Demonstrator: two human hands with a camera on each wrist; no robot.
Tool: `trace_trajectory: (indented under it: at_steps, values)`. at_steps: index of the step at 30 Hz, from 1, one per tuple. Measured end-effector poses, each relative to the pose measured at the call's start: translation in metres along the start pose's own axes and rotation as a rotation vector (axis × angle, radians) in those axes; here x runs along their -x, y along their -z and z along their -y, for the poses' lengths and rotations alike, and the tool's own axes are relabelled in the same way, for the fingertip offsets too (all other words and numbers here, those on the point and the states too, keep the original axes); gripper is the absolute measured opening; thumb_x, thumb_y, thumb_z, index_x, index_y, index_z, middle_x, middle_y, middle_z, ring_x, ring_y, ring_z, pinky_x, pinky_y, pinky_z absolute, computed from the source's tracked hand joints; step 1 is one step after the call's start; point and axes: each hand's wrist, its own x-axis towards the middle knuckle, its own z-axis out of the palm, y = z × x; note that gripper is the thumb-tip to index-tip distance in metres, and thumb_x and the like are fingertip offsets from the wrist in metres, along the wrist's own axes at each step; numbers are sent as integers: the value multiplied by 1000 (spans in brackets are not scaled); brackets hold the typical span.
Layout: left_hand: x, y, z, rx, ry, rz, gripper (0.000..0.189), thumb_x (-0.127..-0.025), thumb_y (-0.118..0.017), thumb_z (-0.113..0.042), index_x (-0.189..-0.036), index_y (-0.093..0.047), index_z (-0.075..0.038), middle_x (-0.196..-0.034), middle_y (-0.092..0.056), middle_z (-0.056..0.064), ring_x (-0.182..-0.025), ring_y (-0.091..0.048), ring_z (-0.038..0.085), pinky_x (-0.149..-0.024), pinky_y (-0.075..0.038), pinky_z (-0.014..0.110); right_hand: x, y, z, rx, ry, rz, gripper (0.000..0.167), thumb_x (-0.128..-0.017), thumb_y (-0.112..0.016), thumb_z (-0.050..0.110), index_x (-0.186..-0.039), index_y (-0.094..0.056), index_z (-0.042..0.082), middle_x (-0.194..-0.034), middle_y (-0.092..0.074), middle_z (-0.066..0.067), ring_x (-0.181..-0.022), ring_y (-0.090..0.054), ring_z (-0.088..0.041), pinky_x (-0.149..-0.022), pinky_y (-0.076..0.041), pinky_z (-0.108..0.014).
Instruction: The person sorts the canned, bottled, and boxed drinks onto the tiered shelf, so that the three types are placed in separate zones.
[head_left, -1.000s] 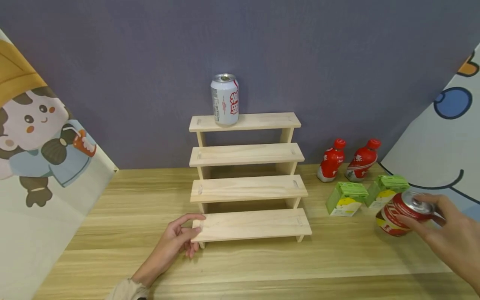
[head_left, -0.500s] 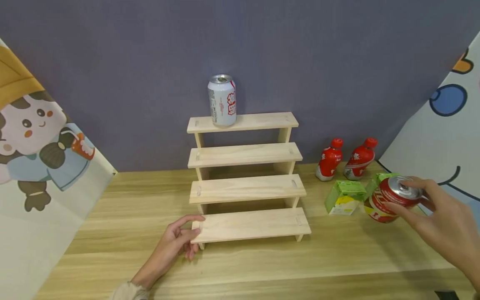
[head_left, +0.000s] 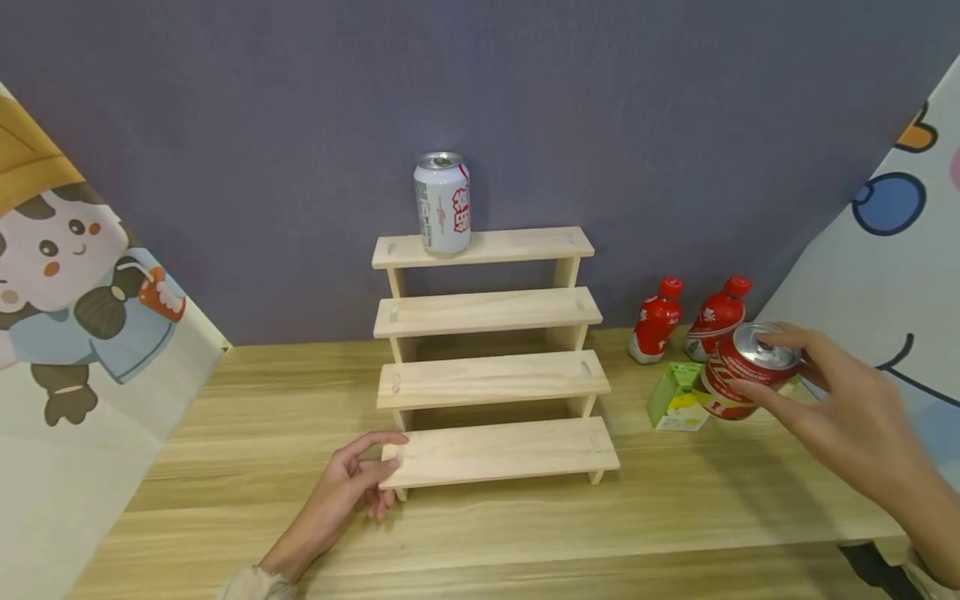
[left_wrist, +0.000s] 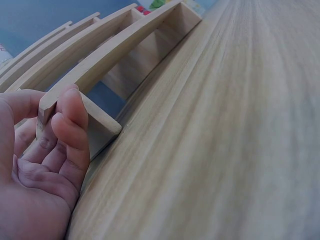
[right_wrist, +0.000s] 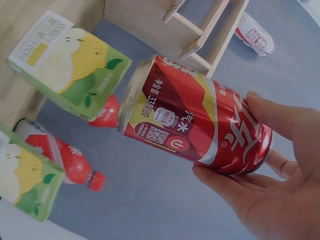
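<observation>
A red soda can (head_left: 738, 371) is held in my right hand (head_left: 847, 408), tilted and lifted above the table, partly in front of a green juice carton (head_left: 675, 400). The right wrist view shows the fingers and thumb wrapped about the upper end of the can (right_wrist: 195, 120). My left hand (head_left: 356, 475) pinches the left end of the lowest step of a wooden four-step rack (head_left: 498, 454); in the left wrist view the curled fingers (left_wrist: 70, 125) lie under that board's end. On the rack's top step a white can (head_left: 442, 204) stands upright towards the left.
Two red bottles (head_left: 655, 321) stand at the back right by the grey wall (head_left: 300, 167). A second green carton (right_wrist: 25, 175) shows in the right wrist view, mostly hidden in the head view. Printed side panels (head_left: 97, 300) flank the wooden table (head_left: 285, 417).
My right hand has raised the red can and carried it left and away from me, so it now covers part of the cartons. The left hand keeps its hold on the rack.
</observation>
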Motion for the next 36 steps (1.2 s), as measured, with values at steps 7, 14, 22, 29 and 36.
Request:
trace_trajectory:
  at_steps: [7,14,22,29,36]
  values:
    - [0,0,0,1,-7,4,41,-103,-53,-8,-141,-44,4,-67,-70,2,-52,-61,11,-47,-47,19,-17,-2,11,-20,56,0,75,-61,-91,-6,-129,-59,2,-126,-63,-18,-105,-43,25,-83,-37,4]
    - [-2,0,1,0,-13,12,42,-103,-53,-8,-142,-44,3,-67,-70,2,-52,-61,11,-47,-47,19,-32,-3,23,-21,116,-15,69,-62,-91,-5,-124,-62,2,-124,-65,-16,-102,-48,21,-82,-38,3]
    - [-1,1,1,-3,-16,3,41,-102,-54,-8,-140,-45,4,-66,-70,2,-51,-61,11,-46,-47,20,-51,-8,33,-64,217,-43,68,-58,-92,-8,-120,-65,1,-121,-67,-12,-104,-53,17,-84,-41,0]
    - [0,2,2,5,-12,0,41,-102,-54,-8,-140,-45,4,-66,-70,2,-51,-61,11,-46,-47,20,-69,-12,39,-27,253,-40,66,-63,-92,-1,-122,-64,3,-117,-68,-9,-75,-53,6,-64,-42,-5]
    - [-1,1,2,5,-22,5,41,-103,-54,-9,-141,-45,3,-66,-70,3,-51,-61,12,-46,-47,21,-92,-16,46,-76,304,-69,65,-62,-92,-3,-121,-65,3,-111,-70,-8,-67,-54,8,-55,-42,-8]
